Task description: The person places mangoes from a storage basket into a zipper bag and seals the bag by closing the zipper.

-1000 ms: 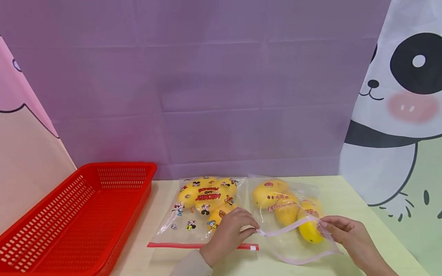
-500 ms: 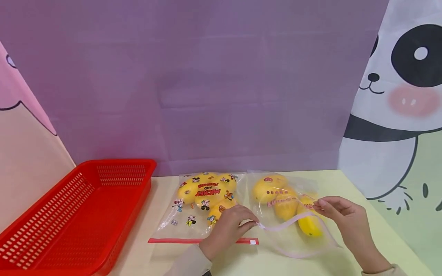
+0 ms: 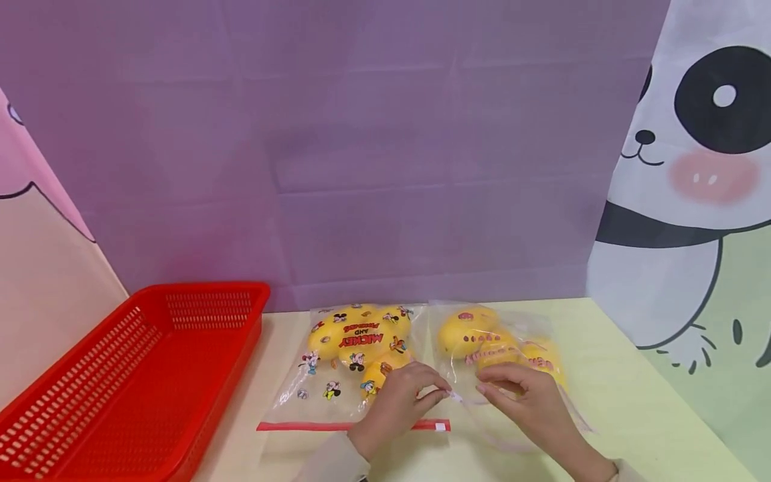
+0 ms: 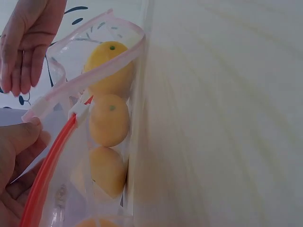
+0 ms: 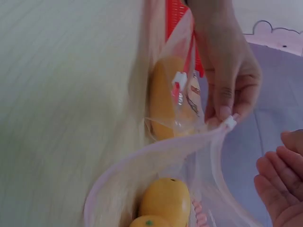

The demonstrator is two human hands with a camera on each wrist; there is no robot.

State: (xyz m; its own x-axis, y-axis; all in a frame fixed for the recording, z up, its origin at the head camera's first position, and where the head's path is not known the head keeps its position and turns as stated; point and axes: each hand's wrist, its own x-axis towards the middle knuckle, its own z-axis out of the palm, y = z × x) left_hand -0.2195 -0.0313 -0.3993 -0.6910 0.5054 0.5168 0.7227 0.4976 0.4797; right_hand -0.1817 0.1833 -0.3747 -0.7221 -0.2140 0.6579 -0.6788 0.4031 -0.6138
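Observation:
My left hand (image 3: 400, 405) pinches the corner of a clear slider zip bag (image 5: 142, 150) with a pink-edged mouth, right by its white slider (image 5: 230, 122). The mouth gapes apart in both wrist views. Several yellow fruits (image 5: 165, 201) lie inside this bag. Over the bag, my right hand (image 3: 524, 402) hovers with loosely bent fingers and nothing between them, a little right of my left hand. Partly under my left hand lies a second clear zip bag (image 3: 289, 405), printed with cartoon figures and filled with yellow fruits. Its red zip strip (image 3: 307, 426) has a white slider at the right end.
A red perforated plastic basket (image 3: 199, 375) stands on the left of the pale table (image 3: 638, 415). Behind the bags rises a purple backdrop (image 3: 361, 167). A panda-printed cloth (image 3: 656, 294) hangs on the right.
My right hand has let go of the right side of the pink bag's mouth and moved left towards my left hand. The left hand keeps its pinch at the slider corner.

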